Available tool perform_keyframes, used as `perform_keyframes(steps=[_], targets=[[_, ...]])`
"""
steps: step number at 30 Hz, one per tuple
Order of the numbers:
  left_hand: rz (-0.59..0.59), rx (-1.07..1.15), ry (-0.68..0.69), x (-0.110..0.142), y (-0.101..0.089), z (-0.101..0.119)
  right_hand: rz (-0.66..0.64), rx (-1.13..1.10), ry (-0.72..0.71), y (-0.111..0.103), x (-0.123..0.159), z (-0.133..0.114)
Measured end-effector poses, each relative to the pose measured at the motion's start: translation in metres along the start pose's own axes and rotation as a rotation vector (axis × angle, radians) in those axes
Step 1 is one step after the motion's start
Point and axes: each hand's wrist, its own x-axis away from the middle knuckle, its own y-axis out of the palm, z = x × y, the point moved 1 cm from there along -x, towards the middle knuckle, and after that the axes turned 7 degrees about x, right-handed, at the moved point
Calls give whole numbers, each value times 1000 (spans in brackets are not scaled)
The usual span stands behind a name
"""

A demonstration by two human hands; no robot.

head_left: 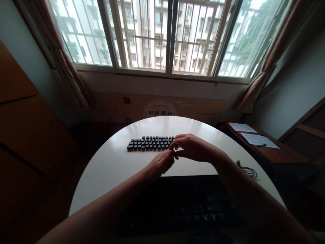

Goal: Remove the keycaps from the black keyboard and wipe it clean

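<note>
My left hand and my right hand meet above the white round table, at the right end of several rows of black keycaps. Fingers of both hands are pinched together at the tips. Whatever they hold is small and dark there, and I cannot make it out. The keycaps stand in tidy lines, and my hands hide the right end of those lines. A black keyboard lies close to me under my forearms, its surface very dark. Some keys show in its lower right part.
A coiled dark cable lies at the right of the white table. Beyond it, a brown wooden desk bears papers and a pen. A barred window with curtains is ahead, and an orange-brown cabinet stands left.
</note>
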Motion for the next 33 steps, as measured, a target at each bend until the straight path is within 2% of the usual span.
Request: perform_keyframes(steps=[2, 4, 7, 11, 14, 22, 33], targets=[[28, -334, -17, 0, -2, 0, 21, 33, 86, 4, 1, 13], [-8, -680, -41, 2, -3, 0, 8, 81, 213, 13, 2, 29], [-115, -920, -77, 4, -3, -1, -59, 119, 304, 35, 4, 51], [-158, -977, -53, 6, -1, -3, -101, 159, 371, 64, 7, 69], [-167, -994, -54, 6, 0, -4, -93, 199, 438, 74, 7, 75], [-164, -1001, -36, 6, -1, -4, -37, 305, 593, 80, 0, 69], [-165, -993, -43, 6, 0, -3, 36, 322, 636, 84, 1, 67]])
